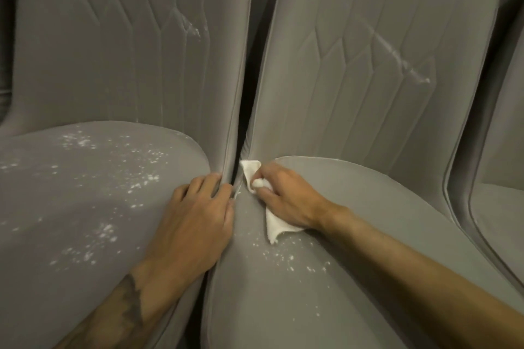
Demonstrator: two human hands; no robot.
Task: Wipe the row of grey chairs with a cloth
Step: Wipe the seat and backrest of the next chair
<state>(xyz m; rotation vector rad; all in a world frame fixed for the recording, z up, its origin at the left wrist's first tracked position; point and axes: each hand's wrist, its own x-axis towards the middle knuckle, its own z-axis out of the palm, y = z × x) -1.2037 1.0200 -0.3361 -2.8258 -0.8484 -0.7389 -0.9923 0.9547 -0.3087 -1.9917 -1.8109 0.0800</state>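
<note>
Two grey upholstered chairs fill the view side by side, the left chair [85, 193] and the right chair [368, 221]. White specks and smears dot both seats and backrests. My right hand [286, 195] grips a white cloth [273, 224] and presses it on the right chair's seat, at its back left corner beside the gap. My left hand [195, 218] rests on the right edge of the left chair's seat, fingers curled into the narrow gap between the chairs.
A third grey chair [499, 178] shows at the far right edge. The dark gap [243, 110] between the two backrests runs up the middle. A dark strip borders the far left.
</note>
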